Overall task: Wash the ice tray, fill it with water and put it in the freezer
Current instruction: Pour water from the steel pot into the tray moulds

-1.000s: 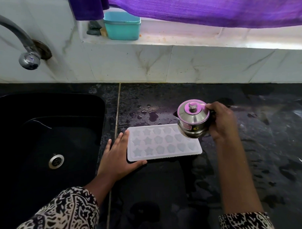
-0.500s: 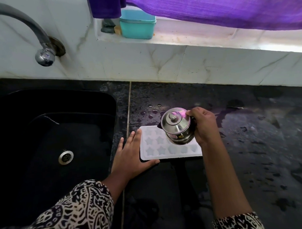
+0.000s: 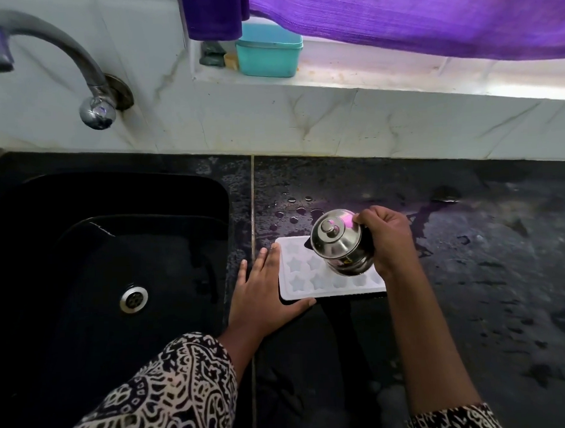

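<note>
Nearest, the left hand (image 3: 261, 291) lies flat on the black counter (image 3: 469, 287). Its fingers are straight against the left edge of the ice tray (image 3: 299, 279) and its thumb runs along the tray's near edge, bracing it without gripping. The white tray sits flat on the counter just right of the sink (image 3: 116, 251), star-shaped cells facing up. Above its right half, the right hand (image 3: 389, 239) curls around the side of a small lidded steel jug (image 3: 338, 244), which tilts left toward the cells. No stream of water can be made out.

This looks like the filling step. It goes best with a slow, low pour, moving the spout cell by cell and stopping short of the rims, so the tray can be carried level to the freezer. The lid may slip if the jug tips further. Beyond the tray, droplets (image 3: 294, 210) bead on the counter. The tap (image 3: 95, 108) and a teal box (image 3: 269, 51) sit farthest back.
</note>
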The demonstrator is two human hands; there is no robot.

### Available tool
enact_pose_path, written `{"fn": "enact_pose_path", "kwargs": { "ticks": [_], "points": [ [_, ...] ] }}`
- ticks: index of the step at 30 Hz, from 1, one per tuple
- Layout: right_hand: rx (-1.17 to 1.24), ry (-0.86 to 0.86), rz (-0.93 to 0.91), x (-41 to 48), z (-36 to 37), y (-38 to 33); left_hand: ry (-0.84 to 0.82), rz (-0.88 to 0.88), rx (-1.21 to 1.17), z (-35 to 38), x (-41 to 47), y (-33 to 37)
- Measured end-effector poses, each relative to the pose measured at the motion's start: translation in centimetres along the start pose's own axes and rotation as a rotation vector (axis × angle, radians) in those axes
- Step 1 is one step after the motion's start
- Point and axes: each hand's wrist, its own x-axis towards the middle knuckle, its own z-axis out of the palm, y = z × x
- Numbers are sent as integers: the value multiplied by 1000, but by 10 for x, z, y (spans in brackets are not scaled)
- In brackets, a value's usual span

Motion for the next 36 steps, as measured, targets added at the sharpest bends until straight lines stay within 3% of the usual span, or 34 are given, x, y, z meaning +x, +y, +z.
{"fn": "enact_pose_path", "kwargs": {
  "ticks": [36],
  "points": [
    [-93,-23,-14,6,7,-5,6,17,23,2,1,-2]
  ]
}}
